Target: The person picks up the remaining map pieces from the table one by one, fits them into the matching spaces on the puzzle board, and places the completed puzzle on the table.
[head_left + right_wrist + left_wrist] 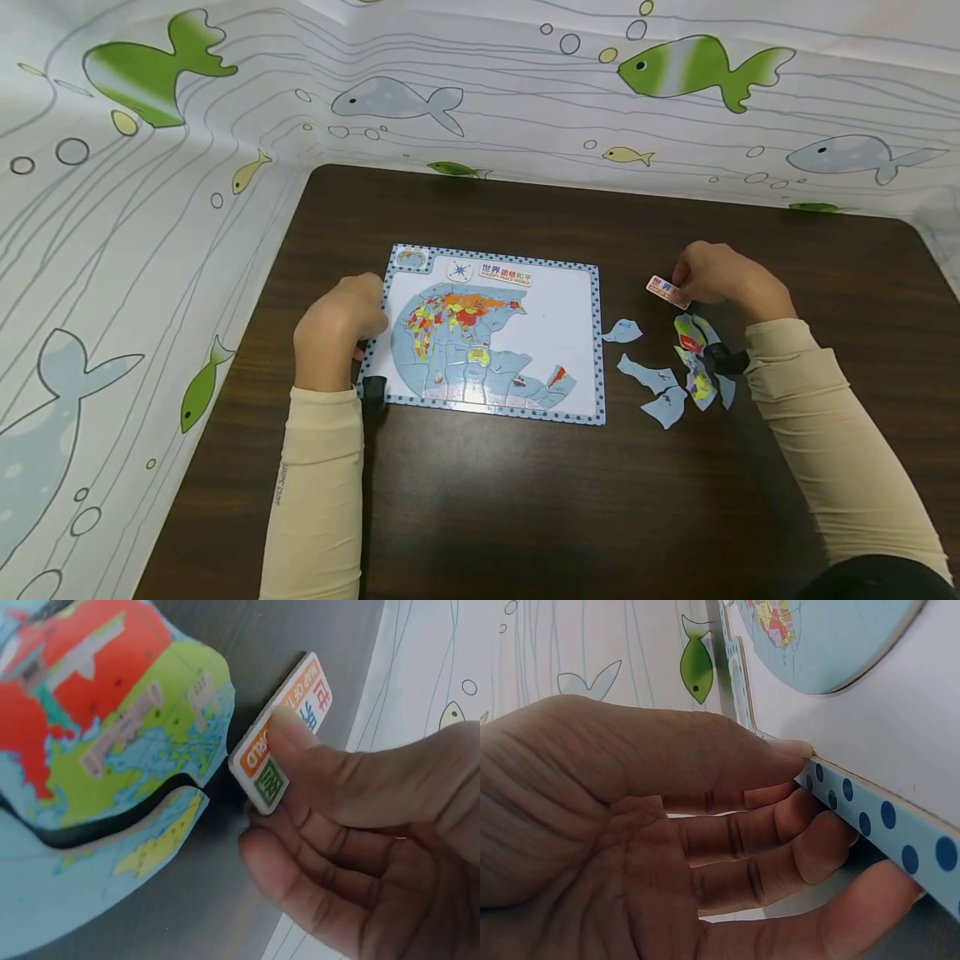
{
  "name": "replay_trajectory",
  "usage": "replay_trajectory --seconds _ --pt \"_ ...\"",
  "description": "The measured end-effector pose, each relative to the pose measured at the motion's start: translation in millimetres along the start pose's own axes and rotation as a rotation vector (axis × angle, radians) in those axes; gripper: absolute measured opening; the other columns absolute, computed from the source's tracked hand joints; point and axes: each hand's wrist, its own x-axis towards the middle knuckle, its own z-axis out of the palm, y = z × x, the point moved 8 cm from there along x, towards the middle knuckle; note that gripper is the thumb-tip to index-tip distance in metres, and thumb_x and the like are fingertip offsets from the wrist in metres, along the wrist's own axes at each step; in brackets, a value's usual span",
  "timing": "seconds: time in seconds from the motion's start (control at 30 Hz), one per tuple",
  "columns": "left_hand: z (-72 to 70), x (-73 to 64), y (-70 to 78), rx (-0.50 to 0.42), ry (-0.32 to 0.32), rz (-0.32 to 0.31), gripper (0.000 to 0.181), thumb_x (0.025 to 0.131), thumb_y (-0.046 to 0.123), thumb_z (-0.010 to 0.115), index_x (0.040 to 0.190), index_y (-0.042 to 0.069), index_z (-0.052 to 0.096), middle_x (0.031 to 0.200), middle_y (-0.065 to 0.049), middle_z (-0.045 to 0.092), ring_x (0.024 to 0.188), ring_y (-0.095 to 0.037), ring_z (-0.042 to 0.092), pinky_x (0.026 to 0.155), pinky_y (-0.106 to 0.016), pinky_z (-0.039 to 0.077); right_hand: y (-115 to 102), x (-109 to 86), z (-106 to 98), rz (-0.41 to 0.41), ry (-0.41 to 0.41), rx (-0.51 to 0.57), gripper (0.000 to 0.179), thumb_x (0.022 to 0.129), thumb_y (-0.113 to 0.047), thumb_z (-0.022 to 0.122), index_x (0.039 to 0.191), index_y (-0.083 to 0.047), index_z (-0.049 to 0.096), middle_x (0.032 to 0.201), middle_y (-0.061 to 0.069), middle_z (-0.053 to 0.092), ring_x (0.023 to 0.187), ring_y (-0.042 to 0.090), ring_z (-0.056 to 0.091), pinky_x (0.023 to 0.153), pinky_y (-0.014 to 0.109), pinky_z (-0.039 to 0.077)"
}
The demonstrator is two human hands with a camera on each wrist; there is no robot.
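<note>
A world-map puzzle board (pixel 558 333) with a blue dotted border lies on the dark table, its map partly filled on the left and along the bottom. My left hand (pixel 341 329) holds the board's left edge, thumb on top of the dotted border (pixel 889 814) and fingers along its side. At the right, my right hand (pixel 731 279) pinches a small rectangular title puzzle piece (pixel 251 761) with printed lettering between thumb and fingers. Close by that hand lie colourful map pieces (pixel 112 697), red, green and blue.
Between the board and the right hand lie loose blue pieces (pixel 622 331), with several more (pixel 663 407) nearer the right forearm. White cloth (pixel 525 125) printed with fish hangs behind and to the left of the table (pixel 510 500).
</note>
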Motion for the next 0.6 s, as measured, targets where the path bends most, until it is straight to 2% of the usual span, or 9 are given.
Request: replay_trajectory --seconds 0.3,0.6 --pt "-0.2 0.8 0.2 0.002 0.001 0.001 0.036 0.104 0.003 0.053 0.137 -0.01 0.049 0.124 -0.032 0.058 0.06 -0.026 0.067 0.052 -0.029 0.058 -2 -1.1 -4 -0.035 0.031 0.053 0.019 0.096 -0.008 0.079 0.102 0.007 0.07 0.091 0.02 0.07 0.079 0.03 0.065 0.068 0.042 0.056" --pt "-0.4 0.1 1.1 0.006 0.013 0.004 0.037 0.103 0.003 0.053 0.138 -0.011 0.05 0.121 -0.031 0.059 0.062 -0.027 0.067 0.051 -0.028 0.057 -17 -0.4 -7 -0.115 0.066 0.081 0.017 0.098 -0.009 0.078 0.098 0.001 0.065 0.087 0.015 0.068 0.075 0.025 0.067 0.064 0.037 0.053"
